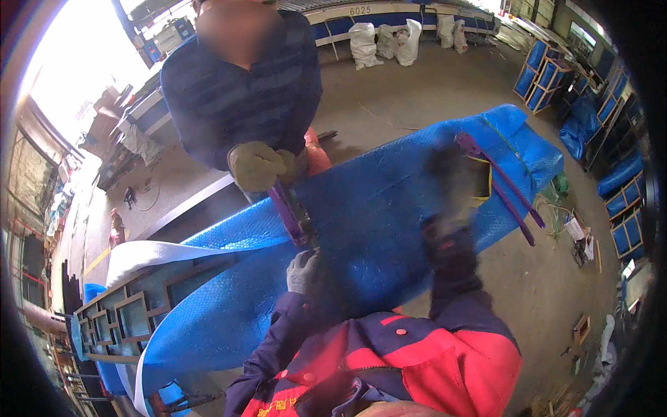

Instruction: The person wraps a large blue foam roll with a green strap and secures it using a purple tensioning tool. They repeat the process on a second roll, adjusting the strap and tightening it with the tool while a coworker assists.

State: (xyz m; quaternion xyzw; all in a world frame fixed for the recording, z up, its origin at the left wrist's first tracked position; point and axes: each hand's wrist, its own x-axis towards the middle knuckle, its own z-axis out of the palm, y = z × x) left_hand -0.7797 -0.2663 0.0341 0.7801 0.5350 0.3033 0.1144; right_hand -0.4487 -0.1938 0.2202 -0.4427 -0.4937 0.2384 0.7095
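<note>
Wrap [375, 236] covers R end of lattice frame [128, 316] w/ strap [506, 140] across, L end bare; L hand [304, 271] by purple bar [286, 212], R hand [457, 203] blurred, can't tell either grip.

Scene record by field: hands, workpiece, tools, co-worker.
Left hand: gloved, at the near end of a purple tool
Right hand: blurred over blue bubble wrap, by a yellow-edged item; grip unclear
Workpiece: dark lattice panel, partly covered by bubble wrap
Second tool: purple, long handles, lying on the wrap
Co-worker: gloved hand at the first tool's far end
</note>
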